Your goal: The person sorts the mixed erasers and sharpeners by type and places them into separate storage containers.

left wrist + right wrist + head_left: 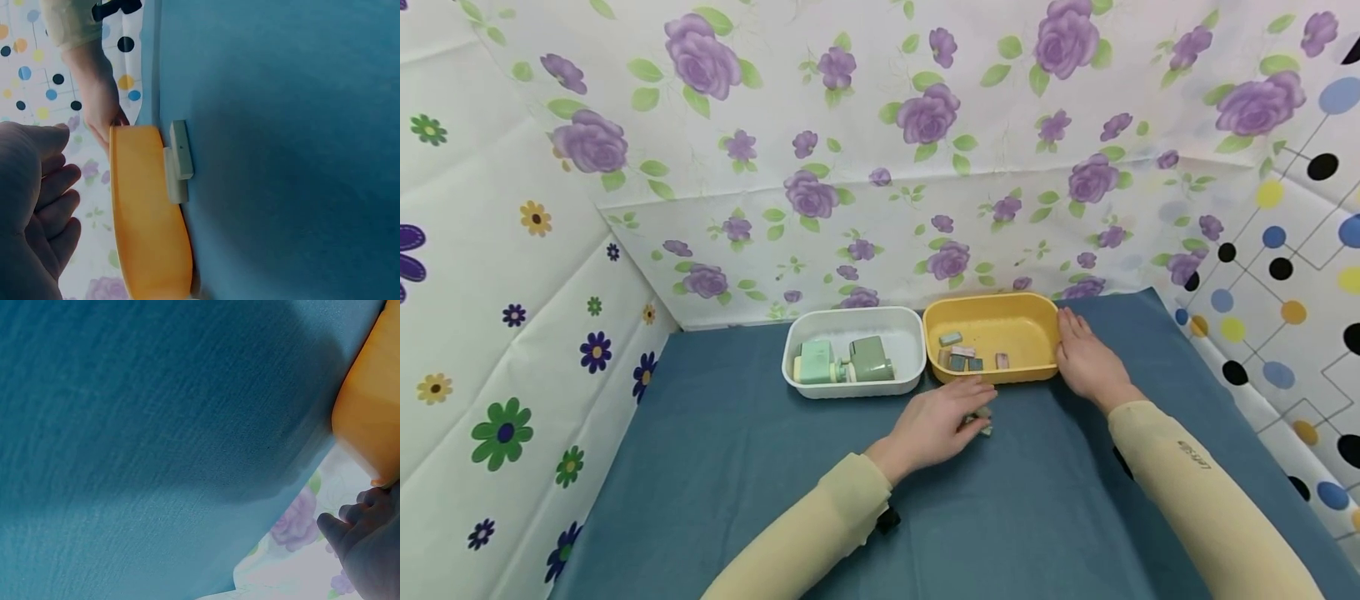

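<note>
My left hand (934,423) hovers in front of the yellow basket (1037,373), its fingers loosely bent and nothing visible in them. Partly hidden below it are small pale green blocks (984,422). In the left wrist view, one block (182,150) overlaps another (174,184) beside the basket's wall (147,206). At the basket's right end, my right hand (1088,358) touches the wall with fairly straight fingers; the right wrist view has this hand (369,534) near the basket's rim. Inside the basket lie several small blocks, among them a greenish one (951,338) and a pinkish one (1002,361).
Left of the basket, and close against it, stands a white basket (917,333). It holds a mint green boxy object (817,361) and a darker green one (869,358) with a round end. Blue cloth (737,500) covers the table; a flowered sheet (865,167) hangs behind.
</note>
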`<action>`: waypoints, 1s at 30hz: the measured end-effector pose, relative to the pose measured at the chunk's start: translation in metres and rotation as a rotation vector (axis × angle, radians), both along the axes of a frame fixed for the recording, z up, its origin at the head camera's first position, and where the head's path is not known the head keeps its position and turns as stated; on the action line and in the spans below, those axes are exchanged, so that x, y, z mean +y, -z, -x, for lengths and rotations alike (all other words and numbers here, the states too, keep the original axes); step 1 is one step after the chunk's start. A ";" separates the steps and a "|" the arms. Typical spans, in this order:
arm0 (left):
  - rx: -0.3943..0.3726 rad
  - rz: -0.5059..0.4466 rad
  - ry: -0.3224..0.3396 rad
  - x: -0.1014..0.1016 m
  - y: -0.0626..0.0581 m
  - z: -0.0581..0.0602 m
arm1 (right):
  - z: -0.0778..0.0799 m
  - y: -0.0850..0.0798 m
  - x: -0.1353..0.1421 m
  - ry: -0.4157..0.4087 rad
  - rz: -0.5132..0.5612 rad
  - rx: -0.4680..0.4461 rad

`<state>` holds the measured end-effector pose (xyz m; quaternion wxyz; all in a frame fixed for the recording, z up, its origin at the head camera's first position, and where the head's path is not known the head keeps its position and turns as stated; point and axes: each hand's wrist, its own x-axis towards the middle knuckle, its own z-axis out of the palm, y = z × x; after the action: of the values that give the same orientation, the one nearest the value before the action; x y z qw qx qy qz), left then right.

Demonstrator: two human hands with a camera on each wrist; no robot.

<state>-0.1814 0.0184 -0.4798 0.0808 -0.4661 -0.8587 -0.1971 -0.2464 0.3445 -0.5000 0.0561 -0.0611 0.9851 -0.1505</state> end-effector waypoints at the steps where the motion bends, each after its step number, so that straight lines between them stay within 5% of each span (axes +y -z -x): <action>1: -0.010 0.009 0.014 -0.001 0.001 -0.002 | 0.000 0.000 0.000 0.000 -0.001 0.001; 8: -0.036 0.127 0.072 -0.007 0.012 -0.005 | 0.001 -0.002 0.001 0.009 -0.003 0.006; 17: -0.082 0.218 -0.036 -0.009 0.024 -0.002 | 0.002 -0.003 0.002 0.018 0.004 -0.002; 30: -0.115 0.212 -0.092 -0.001 0.035 -0.005 | 0.000 -0.002 0.000 0.010 -0.002 -0.015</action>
<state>-0.1764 0.0169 -0.5145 -0.0096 -0.4201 -0.8984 -0.1277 -0.2466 0.3443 -0.4984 0.0626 -0.0549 0.9851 -0.1503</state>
